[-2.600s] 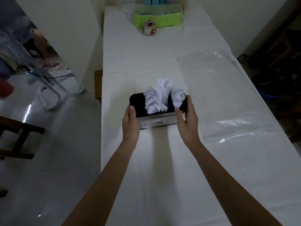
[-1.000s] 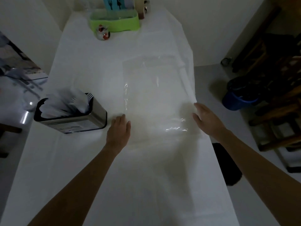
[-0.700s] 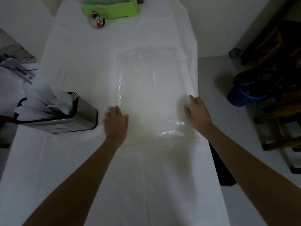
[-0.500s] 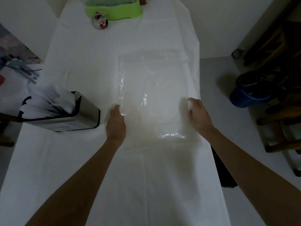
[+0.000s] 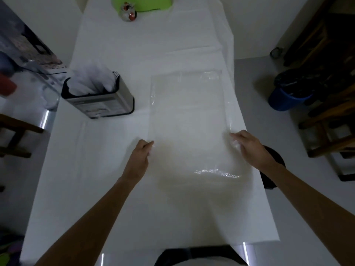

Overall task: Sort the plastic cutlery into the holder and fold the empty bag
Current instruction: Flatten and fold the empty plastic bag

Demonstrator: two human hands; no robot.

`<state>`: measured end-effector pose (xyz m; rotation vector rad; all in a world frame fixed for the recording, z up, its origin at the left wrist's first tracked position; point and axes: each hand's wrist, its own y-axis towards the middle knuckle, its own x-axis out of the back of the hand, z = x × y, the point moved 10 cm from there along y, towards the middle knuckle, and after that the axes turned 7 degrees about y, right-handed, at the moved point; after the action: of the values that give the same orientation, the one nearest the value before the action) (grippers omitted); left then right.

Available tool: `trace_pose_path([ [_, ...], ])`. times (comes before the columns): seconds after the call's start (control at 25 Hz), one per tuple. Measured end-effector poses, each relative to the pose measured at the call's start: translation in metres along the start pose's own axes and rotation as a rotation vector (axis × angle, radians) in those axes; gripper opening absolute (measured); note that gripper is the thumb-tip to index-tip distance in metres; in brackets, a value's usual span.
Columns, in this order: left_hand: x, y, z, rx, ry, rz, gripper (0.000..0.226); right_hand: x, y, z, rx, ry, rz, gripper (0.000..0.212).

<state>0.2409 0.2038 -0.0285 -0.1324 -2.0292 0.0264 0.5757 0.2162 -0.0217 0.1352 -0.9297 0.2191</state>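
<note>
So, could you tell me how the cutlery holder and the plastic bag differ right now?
The cutlery holder stands upright, dark and opaque, packed with white cutlery; the plastic bag lies flat, clear and empty. No hand touches the holder, while the left hand and right hand grip the bag's side edges. Both rest on the white table.

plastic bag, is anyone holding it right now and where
Yes, both hands are on the clear plastic bag: the left hand pinches its left edge and the right hand grips its right edge, both toward the near end.
</note>
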Motion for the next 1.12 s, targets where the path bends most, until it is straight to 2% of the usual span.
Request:
trace_pose_path([
  [0.12,-0.006,-0.048,-0.01,-0.148,0.06,0.063,0.028,-0.004,-0.055,0.011,-0.019,0.036,0.022,0.038],
  [0.2,-0.01,-0.076,-0.008,-0.161,0.058,0.099,0.02,-0.011,-0.088,0.017,-0.022,0.057,0.053,0.038],
  [0.28,-0.011,-0.096,-0.001,-0.136,0.072,0.066,0.014,-0.011,-0.117,0.018,-0.013,0.027,0.04,0.033],
  [0.4,-0.009,-0.125,-0.012,-0.311,0.144,-0.051,0.016,-0.001,-0.15,0.026,0.043,-0.107,-0.038,0.023],
  [0.44,-0.008,-0.129,-0.01,-0.288,0.114,-0.054,0.019,0.001,-0.156,0.027,0.06,-0.092,-0.05,0.022],
  [0.48,-0.005,-0.128,0.0,-0.15,-0.015,-0.043,0.021,0.001,-0.161,0.029,0.046,-0.017,-0.046,0.022],
  [0.56,-0.008,-0.126,0.007,0.004,-0.08,0.002,0.017,0.002,-0.165,0.024,-0.08,0.178,-0.043,0.022],
  [0.64,-0.005,-0.119,-0.003,-0.047,-0.161,-0.012,0.023,0.009,-0.162,0.017,-0.215,0.23,-0.125,0.015],
  [0.68,-0.005,-0.114,-0.01,-0.077,-0.198,-0.026,0.025,0.012,-0.157,0.017,-0.244,0.247,-0.172,0.02],
  [0.8,-0.002,-0.089,-0.012,0.1,-0.369,-0.077,0.014,0.014,-0.138,0.002,-0.375,0.386,-0.306,0.025],
  [0.88,0.0,-0.071,-0.016,0.181,-0.377,-0.116,0.011,0.013,-0.126,-0.011,-0.477,0.411,-0.37,0.027],
  [0.96,-0.002,-0.056,-0.017,0.248,-0.344,-0.139,0.016,0.011,-0.113,-0.021,-0.559,0.34,-0.39,0.023],
  [1.12,-0.017,-0.039,-0.013,0.387,-0.149,-0.108,0.026,0.007,-0.105,-0.034,-0.688,0.261,-0.412,0.02],
])
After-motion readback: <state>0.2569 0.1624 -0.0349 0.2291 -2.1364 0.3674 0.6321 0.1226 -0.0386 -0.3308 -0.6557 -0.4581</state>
